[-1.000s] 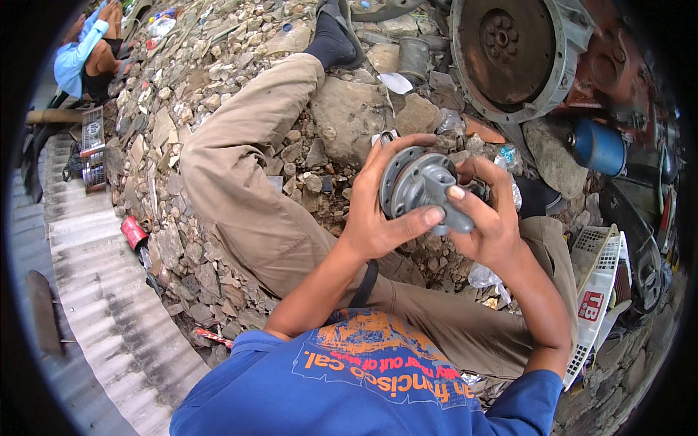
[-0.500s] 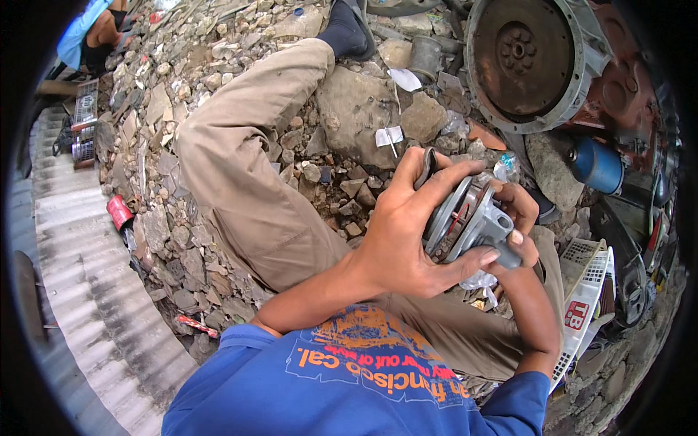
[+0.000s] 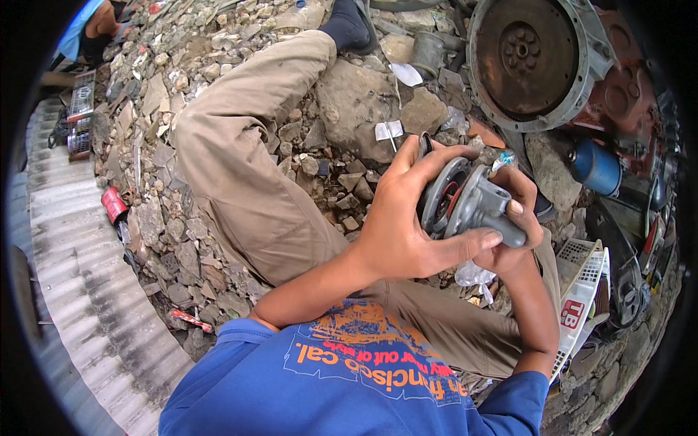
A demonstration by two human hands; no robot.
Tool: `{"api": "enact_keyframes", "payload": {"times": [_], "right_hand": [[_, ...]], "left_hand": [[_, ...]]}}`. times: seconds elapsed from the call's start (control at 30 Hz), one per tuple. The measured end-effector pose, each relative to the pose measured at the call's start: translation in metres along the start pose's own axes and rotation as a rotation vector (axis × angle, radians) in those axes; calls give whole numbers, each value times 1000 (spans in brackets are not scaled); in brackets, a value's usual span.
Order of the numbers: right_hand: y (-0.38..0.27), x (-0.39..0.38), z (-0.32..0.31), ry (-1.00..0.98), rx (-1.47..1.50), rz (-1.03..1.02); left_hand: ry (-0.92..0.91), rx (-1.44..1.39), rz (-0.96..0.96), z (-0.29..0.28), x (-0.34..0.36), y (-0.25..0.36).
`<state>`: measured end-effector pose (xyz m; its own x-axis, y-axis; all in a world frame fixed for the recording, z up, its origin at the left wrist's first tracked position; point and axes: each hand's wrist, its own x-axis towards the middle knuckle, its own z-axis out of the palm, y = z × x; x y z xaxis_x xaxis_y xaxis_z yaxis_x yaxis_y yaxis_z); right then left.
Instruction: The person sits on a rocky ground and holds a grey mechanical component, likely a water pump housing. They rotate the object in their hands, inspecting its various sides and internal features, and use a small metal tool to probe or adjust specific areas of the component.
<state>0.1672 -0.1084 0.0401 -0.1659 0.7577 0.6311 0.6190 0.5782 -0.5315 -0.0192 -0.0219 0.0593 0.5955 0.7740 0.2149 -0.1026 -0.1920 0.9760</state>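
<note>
My left hand [image 3: 400, 225] and my right hand [image 3: 523, 218] both grip a grey metal housing [image 3: 476, 207] with round flanges, held above the gap between my legs. The left fingers arch over its top and the left thumb presses along its lower side. The right fingers wrap round its far right end, partly hidden behind it. A red piece [image 3: 451, 196] shows in a gap between two flanged sections. A small dark ring [image 3: 426, 143] stands at the top among my left fingers; what it joins is hidden. A white paper scrap [image 3: 388, 131] lies just beyond.
I sit on rubble. A large rusty flywheel in a housing [image 3: 523, 58] lies upper right, beside a blue cylinder [image 3: 596, 167]. A white plastic crate [image 3: 580, 305] is at my right, corrugated sheet [image 3: 80, 276] and a red can [image 3: 114, 206] left. Another person [image 3: 94, 25] crouches upper left.
The grey housing has turned from showing its round flange face to showing its side, with the red piece now visible. My left hand has shifted right and round it.
</note>
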Motion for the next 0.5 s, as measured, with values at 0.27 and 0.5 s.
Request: {"api": "enact_keyframes", "payload": {"times": [0.27,0.5], "right_hand": [[5,-7,9,68,54,7],[8,-5,3,-20,78,28]], "left_hand": [[5,-20,-15,3,2,-6],[55,25,-40,4,-2,-10]]}}
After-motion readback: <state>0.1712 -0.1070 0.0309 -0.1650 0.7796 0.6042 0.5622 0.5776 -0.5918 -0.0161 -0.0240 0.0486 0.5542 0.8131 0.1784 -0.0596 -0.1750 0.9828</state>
